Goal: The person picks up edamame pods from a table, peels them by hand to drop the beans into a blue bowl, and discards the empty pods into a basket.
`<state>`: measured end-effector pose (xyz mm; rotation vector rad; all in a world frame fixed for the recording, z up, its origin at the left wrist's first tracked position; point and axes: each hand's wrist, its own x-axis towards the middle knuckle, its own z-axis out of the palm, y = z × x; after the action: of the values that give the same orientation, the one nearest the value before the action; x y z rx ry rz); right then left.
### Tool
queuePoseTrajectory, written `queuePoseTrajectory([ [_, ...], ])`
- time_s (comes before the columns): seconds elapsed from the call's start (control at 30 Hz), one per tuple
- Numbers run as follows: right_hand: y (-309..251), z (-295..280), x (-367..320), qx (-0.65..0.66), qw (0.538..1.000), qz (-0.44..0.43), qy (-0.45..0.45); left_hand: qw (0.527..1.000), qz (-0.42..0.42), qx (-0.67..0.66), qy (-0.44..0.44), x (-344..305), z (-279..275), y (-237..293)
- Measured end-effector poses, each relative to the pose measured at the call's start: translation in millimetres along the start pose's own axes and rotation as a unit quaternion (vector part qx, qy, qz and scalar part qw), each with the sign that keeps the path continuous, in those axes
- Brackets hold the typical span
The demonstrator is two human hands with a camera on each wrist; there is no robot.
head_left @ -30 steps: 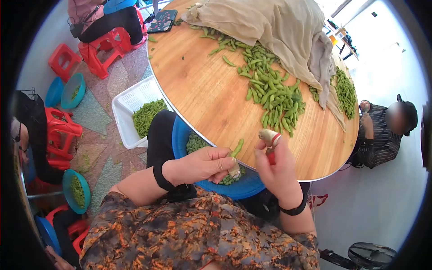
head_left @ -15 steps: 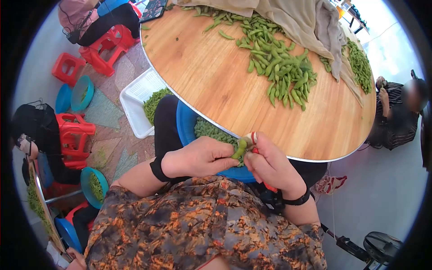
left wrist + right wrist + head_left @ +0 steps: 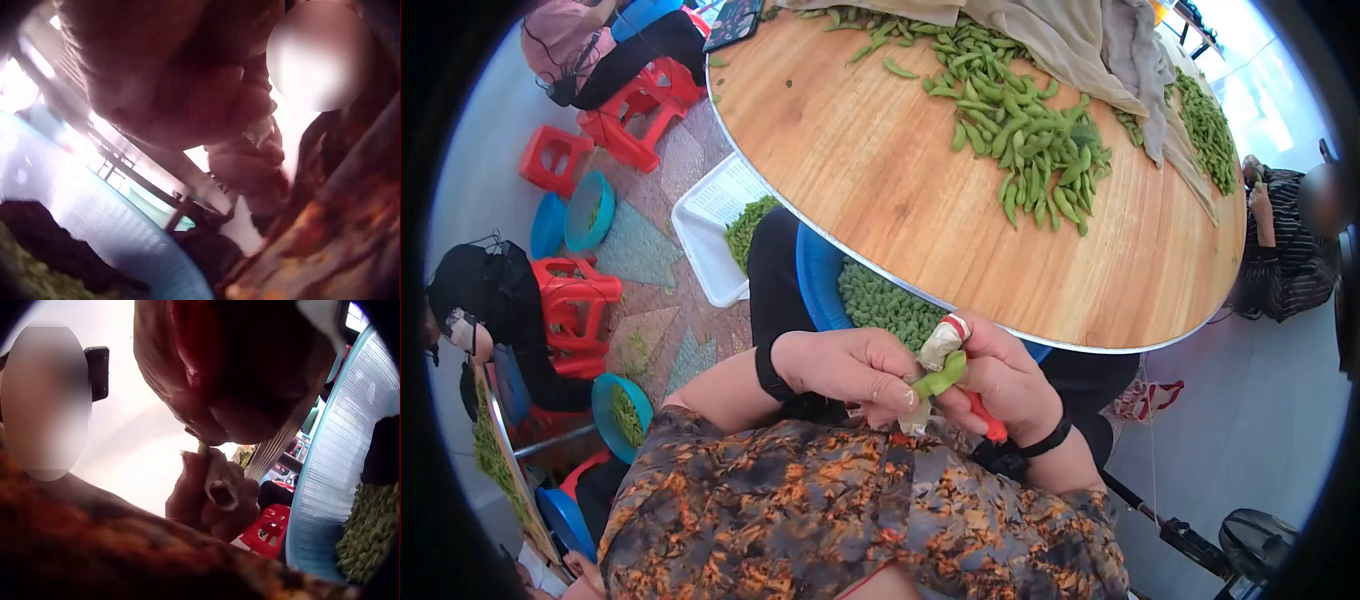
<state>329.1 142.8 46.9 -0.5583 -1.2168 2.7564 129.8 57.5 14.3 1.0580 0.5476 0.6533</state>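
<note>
Over my lap, my left hand [image 3: 850, 370] pinches one end of a green edamame pod [image 3: 941, 378]. My right hand [image 3: 1008, 385] meets it from the other side, fingers curled at the pod's far end. A pale cloth cover with a red band [image 3: 945, 340] wraps a digit of the right hand, and another pale cover [image 3: 914, 415] shows under the left fingers. Out of the right palm sticks a red object [image 3: 987, 418], its kind mostly hidden. Just beyond the hands, a blue basin [image 3: 820, 290] holds shelled green beans [image 3: 890, 305].
A round wooden table [image 3: 850, 170] stands ahead, its metal rim near my hands. On it lie a heap of pods [image 3: 1030, 140] and a beige cloth [image 3: 1065, 50]. To the left are a white basket [image 3: 700, 215], red stools [image 3: 575, 310] and teal basins [image 3: 590, 210]. Other people sit around.
The right hand has come down from above the table edge to meet the left at the pod. The pod now lies across between both hands. The head view has shifted slightly.
</note>
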Motion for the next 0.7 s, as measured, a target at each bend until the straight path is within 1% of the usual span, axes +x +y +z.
queuePoseTrajectory([
  [0.03, -0.5, 2.5, 1.2, 0.093, 0.996, 0.011, 0.000, 0.998, -0.004, -0.070, -0.002, 0.3, -1.1, -1.6],
  [0.07, -2.8, 2.4, 2.6, 0.090, 0.996, 0.008, 0.000, 0.990, -0.007, -0.138, -0.004, 1.0, -2.2, -2.8],
  [0.1, -5.4, 1.7, 4.2, 0.065, 0.997, -0.005, 0.041, 0.991, -0.006, -0.135, -0.006, 3.1, -1.9, -3.2],
  [0.13, -7.5, 1.1, 4.9, 0.041, 0.996, -0.017, 0.082, 0.997, 0.005, -0.040, 0.058, 6.3, -0.7, -3.6],
  [0.17, -8.0, -0.7, 4.8, 0.038, 0.996, -0.021, 0.083, 0.991, 0.018, 0.057, 0.121, 9.5, -0.8, -3.4],
  [0.2, -6.1, -3.4, 3.4, -0.077, 0.988, -0.045, 0.125, 0.922, 0.122, 0.313, 0.194, 11.9, -0.5, -2.9],
  [0.23, -3.7, -5.1, 2.0, -0.189, 0.966, -0.064, 0.165, 0.922, 0.123, 0.312, 0.193, 13.5, 0.7, -0.8],
  [0.27, -1.3, -5.6, 2.1, -0.189, 0.966, -0.063, 0.165, 0.856, 0.163, 0.420, 0.255, 14.0, 3.6, 3.5],
  [0.3, 1.6, -5.2, 3.0, -0.317, 0.922, -0.122, 0.185, 0.771, 0.197, 0.519, 0.312, 13.5, 6.5, 7.0],
  [0.33, 3.6, -4.3, 4.4, -0.437, 0.858, -0.180, 0.201, 0.779, 0.179, 0.512, 0.315, 12.8, 8.1, 8.4],
  [0.37, 4.3, -3.3, 5.3, -0.436, 0.859, -0.179, 0.199, 0.779, 0.177, 0.512, 0.317, 12.7, 7.7, 9.3],
  [0.43, 3.6, -0.4, 5.8, -0.465, 0.843, -0.192, 0.191, 0.777, 0.147, 0.548, 0.273, 12.8, 4.8, 11.1],
  [0.47, 2.0, 0.2, 5.1, -0.465, 0.843, -0.192, 0.190, 0.777, 0.146, 0.548, 0.274, 12.0, 4.1, 10.6],
  [0.53, -2.3, -0.1, 2.5, -0.365, 0.909, -0.106, 0.171, 0.821, 0.157, 0.496, 0.237, 11.3, 2.4, 7.8],
  [0.57, -3.6, -0.5, 2.7, -0.365, 0.909, -0.106, 0.171, 0.821, 0.157, 0.496, 0.237, 11.5, 1.6, 6.0],
  [0.63, -5.6, -0.9, 2.9, -0.223, 0.963, -0.043, 0.144, 0.882, 0.147, 0.397, 0.207, 12.3, 0.4, 2.4],
  [0.67, -5.0, -1.2, 3.1, -0.222, 0.963, -0.043, 0.145, 0.882, 0.147, 0.396, 0.207, 12.4, 0.3, 1.7],
  [0.7, -3.8, -2.1, 3.9, -0.186, 0.972, -0.030, 0.140, 0.917, 0.143, 0.319, 0.191, 12.0, 0.0, 1.1],
])
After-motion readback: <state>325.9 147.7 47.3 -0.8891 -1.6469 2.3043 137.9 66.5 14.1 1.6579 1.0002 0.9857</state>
